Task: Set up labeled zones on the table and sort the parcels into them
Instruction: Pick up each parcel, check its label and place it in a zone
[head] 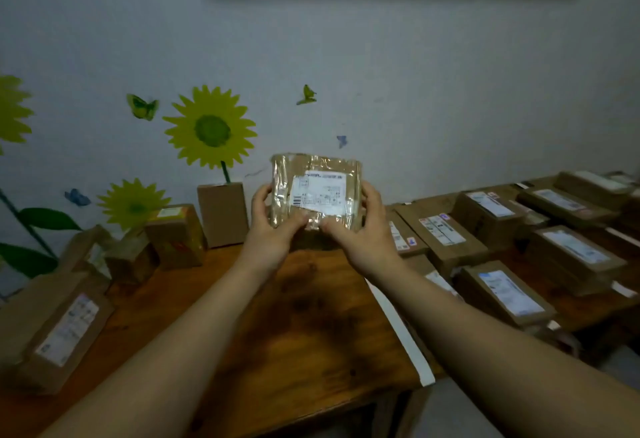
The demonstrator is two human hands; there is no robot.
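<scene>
Wooden bench [311, 326] half-sorted: boxes both sides; both hands' fingers [265, 195] clasp taped parcel [316, 195], label up, unplaced.

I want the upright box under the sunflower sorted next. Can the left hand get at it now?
Probably not yet: the left hand grips the parcel with the right hand. The upright box stands just left of it, nothing between.

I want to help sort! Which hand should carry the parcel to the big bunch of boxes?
Probably the right hand: it and the left hand both grip the parcel, but the boxes lie on the right.
</scene>
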